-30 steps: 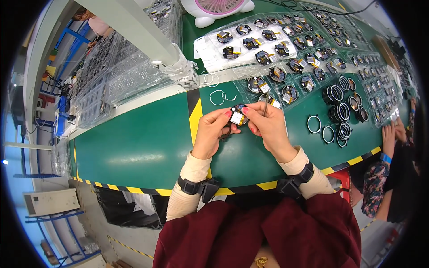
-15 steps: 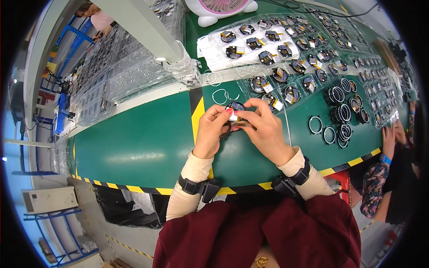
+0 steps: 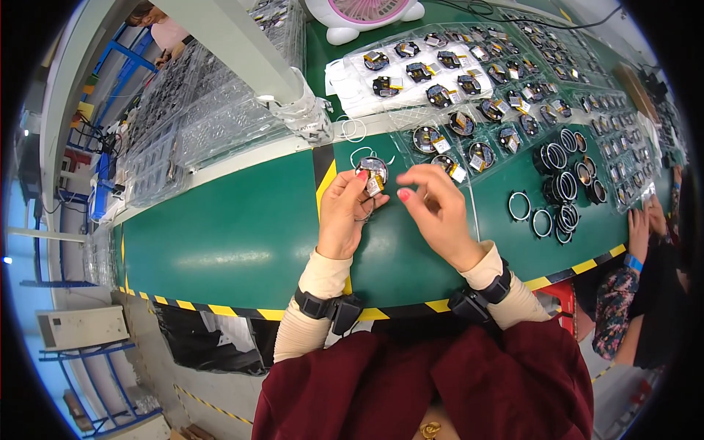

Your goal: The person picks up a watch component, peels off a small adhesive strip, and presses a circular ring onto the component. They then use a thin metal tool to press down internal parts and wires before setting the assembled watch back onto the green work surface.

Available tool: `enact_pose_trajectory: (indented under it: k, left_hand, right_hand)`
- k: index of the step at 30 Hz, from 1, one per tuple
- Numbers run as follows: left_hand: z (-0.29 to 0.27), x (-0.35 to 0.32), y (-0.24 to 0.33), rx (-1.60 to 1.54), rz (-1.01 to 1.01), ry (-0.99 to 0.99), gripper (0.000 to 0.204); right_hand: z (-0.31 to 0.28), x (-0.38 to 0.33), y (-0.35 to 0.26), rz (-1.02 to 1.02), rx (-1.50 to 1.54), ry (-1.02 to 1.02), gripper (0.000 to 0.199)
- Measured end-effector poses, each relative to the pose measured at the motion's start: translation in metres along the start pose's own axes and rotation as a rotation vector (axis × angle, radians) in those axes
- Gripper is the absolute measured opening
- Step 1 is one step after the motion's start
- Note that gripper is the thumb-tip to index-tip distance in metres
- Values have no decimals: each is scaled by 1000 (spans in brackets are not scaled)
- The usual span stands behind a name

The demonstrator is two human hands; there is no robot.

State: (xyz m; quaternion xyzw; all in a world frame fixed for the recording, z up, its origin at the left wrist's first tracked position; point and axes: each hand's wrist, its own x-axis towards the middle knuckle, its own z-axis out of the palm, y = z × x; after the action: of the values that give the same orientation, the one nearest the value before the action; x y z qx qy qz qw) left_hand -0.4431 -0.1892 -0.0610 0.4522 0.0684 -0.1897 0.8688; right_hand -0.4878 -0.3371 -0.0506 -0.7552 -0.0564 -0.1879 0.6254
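My left hand (image 3: 342, 215) is closed on a small round electronic module (image 3: 372, 173), dark with a silver and yellow tagged part on its face. Under it, a thin dark loop (image 3: 367, 213) shows by my fingers; I cannot tell whether it belongs to the module. Just to the right, my right hand (image 3: 442, 220) is raised with thumb and forefinger apart, and nothing shows between them. A thin white cord (image 3: 361, 152) lies on the green table right behind the module.
Clear trays of similar round modules (image 3: 427, 139) spread over the far right. Black and silver rings (image 3: 561, 187) lie stacked to the right, with loose rings (image 3: 542, 223) nearer me. A white post (image 3: 227, 55) rises at far left. Another person's hands (image 3: 639, 227) rest at the right edge.
My right hand has drawn off the module to the right and its fingers have parted. The module, still in my left hand, is now tilted with its tagged face showing.
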Motion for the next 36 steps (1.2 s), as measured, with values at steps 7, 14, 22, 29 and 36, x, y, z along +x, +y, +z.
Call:
enact_pose_trajectory:
  k: [7, 14, 22, 29, 36]
  left_hand:
    - [12, -7, -5, -28, -42, -67, 5]
    - [7, -5, -9, -8, 35, -37, 4]
    - [-6, 0, -7, -155, -138, -176, 6]
    - [0, -5, -4, -105, -211, -276, 10]
    - [18, -20, -3, 99, 119, -169, 21]
  right_hand:
    - [4, -3, 17, 223, 120, 20, 22]
    - [2, -2, 11, -395, -524, -18, 26]
    - [0, 0, 5, 278, 335, -61, 32]
    - [-15, 9, 6, 466, 647, -417, 38]
    - [-18, 9, 14, 570, 845, -526, 54]
